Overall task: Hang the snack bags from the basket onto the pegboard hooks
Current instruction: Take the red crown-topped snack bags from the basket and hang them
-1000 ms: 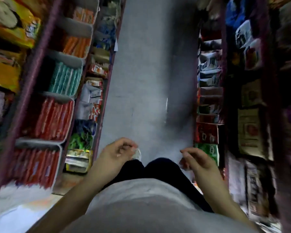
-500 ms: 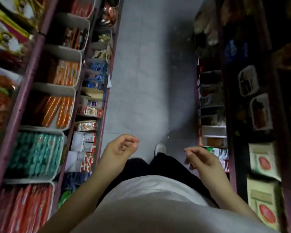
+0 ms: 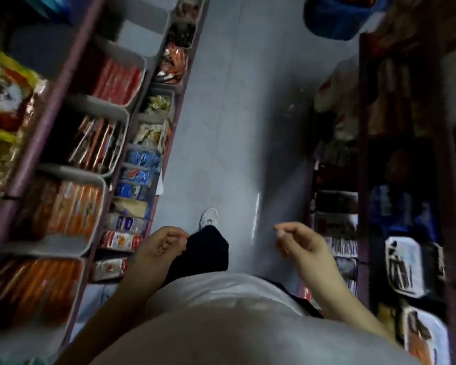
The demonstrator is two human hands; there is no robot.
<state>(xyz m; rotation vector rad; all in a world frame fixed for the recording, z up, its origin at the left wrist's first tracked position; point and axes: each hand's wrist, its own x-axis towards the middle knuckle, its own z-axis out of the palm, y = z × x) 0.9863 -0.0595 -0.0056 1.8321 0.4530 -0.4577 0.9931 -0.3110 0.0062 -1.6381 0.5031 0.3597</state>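
**Narrow shop aisle, both hands empty**

Looking down a grey tiled floor (image 3: pixel 237 106) hemmed in by shelving on both sides. Left hand (image 3: pixel 159 247) held low in front of the body, fingers loosely curled inward with nothing between them, just in front of a dark trouser leg (image 3: pixel 208 250). Right hand (image 3: pixel 300 242) apart from it on the other side, fingers also loosely bent, thumb and forefinger extended toward the middle — nothing held. A white shoe (image 3: pixel 209 218) planted on the floor just beyond the trouser leg.

On the left, a purple-framed shelf unit (image 3: pixel 53 111) packed tight: grey trays (image 3: pixel 116 143) of red and orange packets, then a lower tier of blue, white and yellow packets (image 3: pixel 137 175) crowding toward the aisle edge. Large yellow bags (image 3: pixel 5 101) at the far left, blurred. On the right, darker shelves (image 3: pixel 363 154) with boxed and bagged goods, too dim and smeared to tell apart; pale bags (image 3: pixel 334 85) bulging out into the walkway partway down. A blue basket (image 3: pixel 337 19) at the far end of the aisle, top right, well apart from both hands — contents not clear, only a hint of red at the rim. No pegboard hooks discernible through the blur.
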